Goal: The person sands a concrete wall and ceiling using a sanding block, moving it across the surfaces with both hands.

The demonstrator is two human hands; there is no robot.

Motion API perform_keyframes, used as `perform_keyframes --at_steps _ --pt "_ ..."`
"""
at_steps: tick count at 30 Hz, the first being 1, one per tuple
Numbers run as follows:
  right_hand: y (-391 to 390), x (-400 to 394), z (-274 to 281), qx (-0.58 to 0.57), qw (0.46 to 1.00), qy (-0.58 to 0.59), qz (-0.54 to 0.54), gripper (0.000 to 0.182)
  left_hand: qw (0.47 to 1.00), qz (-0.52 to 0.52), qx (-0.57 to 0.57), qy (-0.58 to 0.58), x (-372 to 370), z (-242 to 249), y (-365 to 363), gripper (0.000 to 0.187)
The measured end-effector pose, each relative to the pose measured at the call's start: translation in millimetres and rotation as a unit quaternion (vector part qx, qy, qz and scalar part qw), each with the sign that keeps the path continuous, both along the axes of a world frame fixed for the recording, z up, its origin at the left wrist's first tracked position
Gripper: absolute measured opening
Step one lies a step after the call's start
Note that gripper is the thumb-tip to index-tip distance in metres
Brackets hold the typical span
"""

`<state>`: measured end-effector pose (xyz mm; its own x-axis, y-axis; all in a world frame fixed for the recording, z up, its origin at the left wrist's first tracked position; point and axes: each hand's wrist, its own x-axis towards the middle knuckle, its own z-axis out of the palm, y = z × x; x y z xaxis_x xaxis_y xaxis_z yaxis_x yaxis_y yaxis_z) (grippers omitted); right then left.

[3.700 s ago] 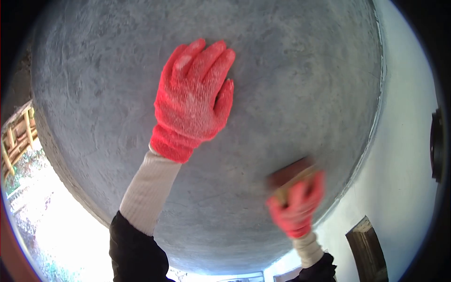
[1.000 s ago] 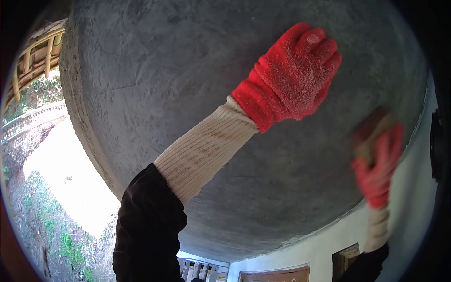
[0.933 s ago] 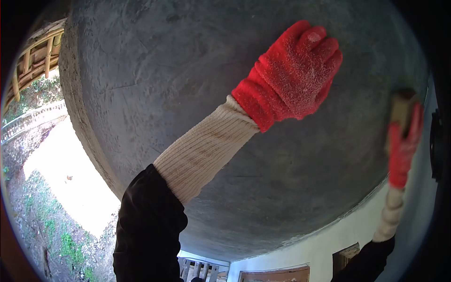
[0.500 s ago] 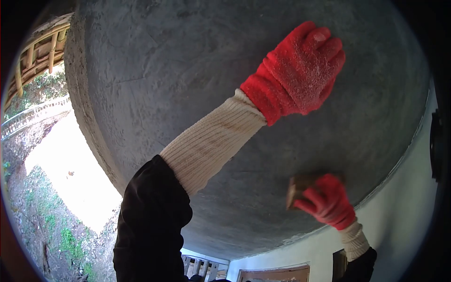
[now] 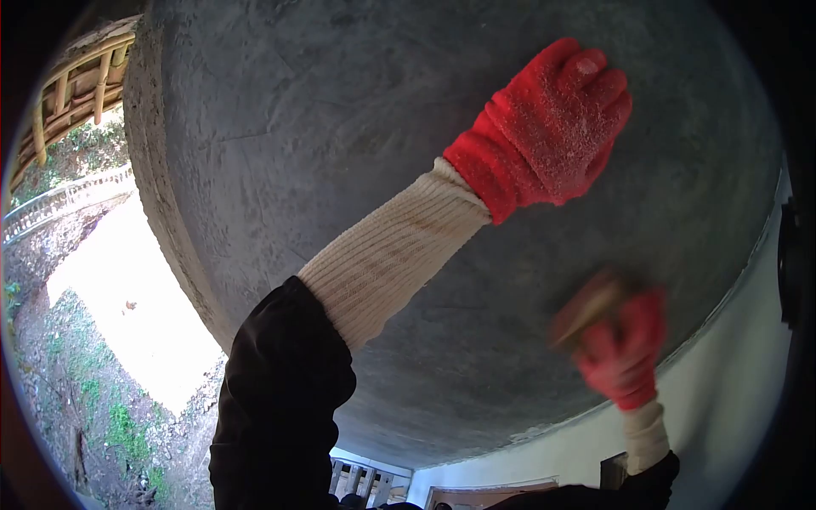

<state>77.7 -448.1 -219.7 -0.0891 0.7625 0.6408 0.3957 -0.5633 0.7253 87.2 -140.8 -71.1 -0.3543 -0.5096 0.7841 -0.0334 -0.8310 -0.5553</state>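
My left hand [image 5: 557,132], in a dusty red glove with a ribbed cream cuff, is closed in a fist against the dark grey plastered surface [image 5: 382,102]; what it holds, if anything, is hidden. Lower right, my right hand [image 5: 625,344], also red-gloved, grips a brownish block [image 5: 595,308] against the same surface. The block and fingers are blurred by motion.
The surface's rough edge [image 5: 157,187] runs down the left side. Beyond it are sunlit ground, a railing [image 5: 72,204] and a bamboo-framed roof [image 5: 81,89]. A pale wall [image 5: 722,382] stands at the right, with a wooden frame [image 5: 493,495] at the bottom.
My right hand and the block have moved up and slightly right, and the block has turned to a slant. My left hand stays closed in nearly the same place.
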Motion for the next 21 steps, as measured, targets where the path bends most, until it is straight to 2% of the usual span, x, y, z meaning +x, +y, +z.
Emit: perform_keyframes --at_steps 2,3,5,7,8,10,13,14,16,17,18,19,20,21 --pt "-8.1 14.9 -62.9 -0.12 0.969 0.214 0.037 0.063 1.0 0.0 0.004 -0.007 -0.4 -1.9 -1.9 0.028" --pt "-10.3 11.3 -50.5 -0.118 0.969 0.213 0.037 0.063 1.0 0.005 0.006 0.004 -0.8 -1.5 -2.3 0.028" --pt "-15.4 -0.7 10.7 -0.049 0.989 0.143 -0.008 0.067 1.0 0.014 0.008 0.009 -1.9 0.9 -1.1 0.028" --pt "-21.8 -2.8 73.1 0.092 0.996 -0.003 -0.022 0.079 1.0 0.021 0.001 0.016 -1.9 -0.3 -2.0 0.029" --pt "-29.2 5.3 101.8 0.191 0.98 -0.032 -0.032 0.078 1.0 0.02 0.001 0.015 -0.5 0.6 -2.1 0.029" --pt "-77.0 23.4 161.8 0.296 0.948 -0.056 -0.102 0.071 1.0 0.006 0.003 -0.004 2.1 0.2 -1.5 0.029" --pt "-119.2 50.1 182.6 0.255 0.954 -0.106 -0.118 0.061 1.0 0.018 0.001 0.011 -3.6 -1.0 -0.8 0.03" --pt "-86.2 30.1 166.8 0.286 0.95 -0.089 -0.094 0.067 1.0 0.019 0.001 0.01 -2.3 -1.0 -0.8 0.03" --pt "-32.6 18.4 101.7 0.294 0.954 -0.024 -0.057 0.079 1.0 0.007 -0.005 -0.015 1.7 -0.3 -2.1 0.03" --pt "-12.5 3.8 64.7 0.205 0.978 0.006 -0.036 0.094 1.0 0.004 -0.005 -0.015 0.9 0.1 -1.7 0.03" --pt "-5.3 -7.5 33.2 0.065 0.997 0.024 -0.036 0.098 1.0 0.014 -0.002 0.005 -0.7 0.0 -0.5 0.03" --pt "-5.9 6.5 -16.4 0.044 0.984 0.167 0.04 0.09 0.999 0.022 0.002 0.026 -2.2 -0.7 -1.1 0.03" --pt "-5.0 12.4 -45.4 -0.1 0.988 0.113 0.036 0.085 1.0 0.018 0.002 0.025 -3.1 -1.6 -2.8 0.03" --pt "-2.9 15.5 -58.6 -0.242 0.968 0.057 0.033 0.08 0.999 0.02 0.004 0.03 -4.1 -1.9 -2.8 0.029"
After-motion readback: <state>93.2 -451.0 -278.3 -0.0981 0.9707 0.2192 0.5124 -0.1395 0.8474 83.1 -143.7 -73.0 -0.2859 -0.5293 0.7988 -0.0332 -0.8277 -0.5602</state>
